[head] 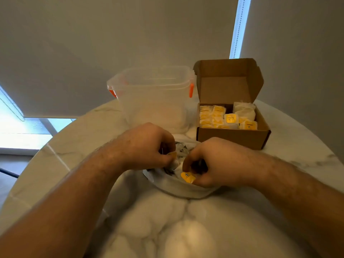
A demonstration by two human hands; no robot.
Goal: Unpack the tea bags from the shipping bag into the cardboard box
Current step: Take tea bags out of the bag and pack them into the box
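Two hands dig into the mouth of the shipping bag [178, 189].
The right hand [214, 162] pinches a yellow-tagged tea bag [187, 177] at the near rim, likely to lift it out. The left hand [145, 146] curls into the opening, perhaps to keep it wide; what it grips is hidden. Just behind, the open cardboard box [232, 136] already holds packed tea bags [214, 118], set near for a short carry, beside a clear plastic container [154, 97].

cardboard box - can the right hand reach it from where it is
Probably yes: the box stands open, lid folded back, just beyond the right hand, with nothing between them. The hand pinches a tea bag.
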